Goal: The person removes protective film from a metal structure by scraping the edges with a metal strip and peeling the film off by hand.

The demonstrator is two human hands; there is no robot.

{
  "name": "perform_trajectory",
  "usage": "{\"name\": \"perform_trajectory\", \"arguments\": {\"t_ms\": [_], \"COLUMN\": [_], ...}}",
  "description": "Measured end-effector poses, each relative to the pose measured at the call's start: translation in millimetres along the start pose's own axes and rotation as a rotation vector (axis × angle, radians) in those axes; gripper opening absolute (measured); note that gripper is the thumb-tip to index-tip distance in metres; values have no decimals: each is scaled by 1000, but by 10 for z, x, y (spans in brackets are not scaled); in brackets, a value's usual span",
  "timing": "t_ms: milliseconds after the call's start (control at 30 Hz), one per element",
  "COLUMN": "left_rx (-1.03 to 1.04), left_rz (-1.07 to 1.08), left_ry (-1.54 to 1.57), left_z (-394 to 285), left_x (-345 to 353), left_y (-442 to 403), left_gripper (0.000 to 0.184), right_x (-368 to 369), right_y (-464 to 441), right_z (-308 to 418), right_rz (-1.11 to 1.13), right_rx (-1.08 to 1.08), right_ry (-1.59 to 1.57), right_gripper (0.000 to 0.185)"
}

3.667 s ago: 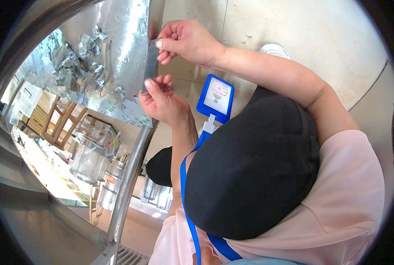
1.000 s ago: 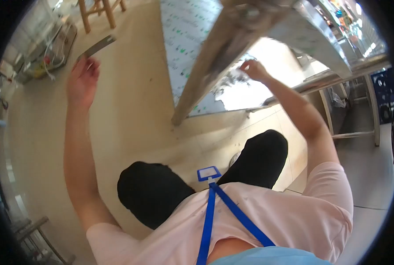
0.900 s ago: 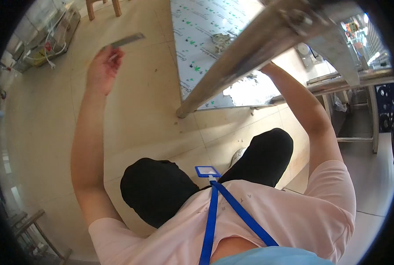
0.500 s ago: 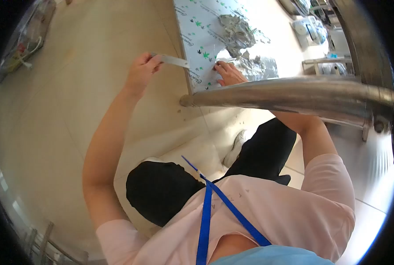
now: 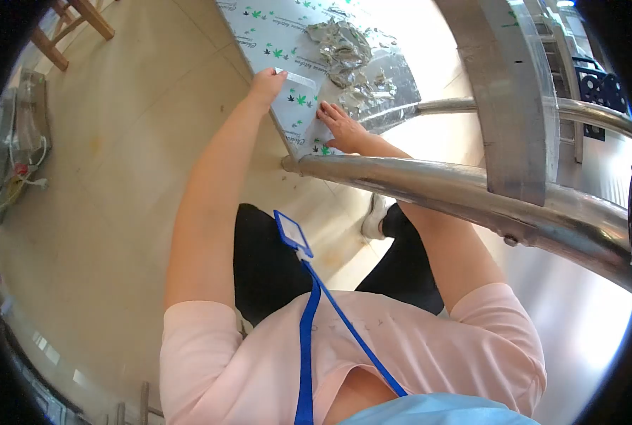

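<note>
- Your left hand (image 5: pixel 268 86) is at the left edge of the film-covered panel (image 5: pixel 255 25), thumb and fingers pinched on one end of a flat strip (image 5: pixel 298 78)
- The flat strip reaches inward over the panel's printed film, its free end pointing towards the middle of the panel; whether its underside touches the film all along, you cannot tell from this angle
- Your right hand (image 5: pixel 344 133) is at the near part of the panel, fingers extended and somewhat apart, fingertips on or just above the film; nothing shows in its grasp, though what lies under the palm is hidden
- The flat strip looks thin, straight and smooth, so expect it to be light and fairly stiff, perhaps a little slippery and sharp along its edges; the end beyond the panel's left edge seems the sounder hold, with the pinch across its flat faces
- The film on the panel looks thin and soft, likely to crease or tear in pieces; a raised edge, taken between fingertips, should suit it better than a poke at its middle
- Crumpled scraps (image 5: pixel 340 49) sit on the panel beyond your right hand, and look very light and brittle-edged, easy to scatter; a loose gather from the sides would fit them
- Bare shiny metal (image 5: pixel 403 79) shows at the panel's right side, probably hard and slick under the fingers
- A thick metal tube (image 5: pixel 394 177) runs rightward from the panel's near corner, above your right forearm
</note>
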State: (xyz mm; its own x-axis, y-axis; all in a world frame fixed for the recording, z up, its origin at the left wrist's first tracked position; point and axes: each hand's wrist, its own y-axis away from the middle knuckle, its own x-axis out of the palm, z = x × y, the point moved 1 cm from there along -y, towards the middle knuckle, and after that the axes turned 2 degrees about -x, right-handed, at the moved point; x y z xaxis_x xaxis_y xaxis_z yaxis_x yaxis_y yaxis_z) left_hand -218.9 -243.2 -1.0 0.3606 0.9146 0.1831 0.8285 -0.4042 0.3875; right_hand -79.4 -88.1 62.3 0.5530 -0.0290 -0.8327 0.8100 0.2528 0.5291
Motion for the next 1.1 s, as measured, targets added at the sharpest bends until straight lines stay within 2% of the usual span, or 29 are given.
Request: {"name": "perform_trajectory", "arguments": {"t_ms": [133,167,267,467,600,633,667,733,800,867,967,1067,1100], "left_rx": [-30,-35,-37,-6,93,70,287,509,438,260,259,267,209], "left_rz": [-92,-113,-152,-266,-349,-376,-459,-474,-422,-411,-328,8,163], "left_ry": [118,115,137,64,-18,-231,-355,-782,-802,-244,-475,-667,-704], "left_z": [104,119,138,175,-358,-769,-791,-1219,-1834,-1931,-1750,-1240,-1123], "left_x": [-113,-118,-98,-31,-43,-78,-226,-477,-647,-715,-709,-664,-623], "left_y": [-23,-16,-1,-79,48,193,-59,-342,-277,-330,-228,-422,-485], "left_gripper": [21,21,21,25,25,24,23,23,22,22,25,29,28], "right_x": [86,166,91,13,137,64,-32,-32,-6,-36,-29,-24,-17], "right_y": [-71,-120,-18,17,-97,-10,38,-3,-30,35,-6,-17,-36], "right_z": [37,38,32,56,-168,-138,-106,-183,-194,-155,-117,-91,-105], "right_rz": [-30,-31,-52,-37,-77,-56,-44,3,50,56,-38,-137,-224], "right_rx": [63,-22,69,-39,-168,-171,-168,-203,-194,-153,-122,-65,-38], "right_ry": [34,249,-33,106,87,49,8,25,37,28,13,-165,-153], "right_gripper": [79,79,79,86,86,85,85,84,85,84,74,61,45]}}
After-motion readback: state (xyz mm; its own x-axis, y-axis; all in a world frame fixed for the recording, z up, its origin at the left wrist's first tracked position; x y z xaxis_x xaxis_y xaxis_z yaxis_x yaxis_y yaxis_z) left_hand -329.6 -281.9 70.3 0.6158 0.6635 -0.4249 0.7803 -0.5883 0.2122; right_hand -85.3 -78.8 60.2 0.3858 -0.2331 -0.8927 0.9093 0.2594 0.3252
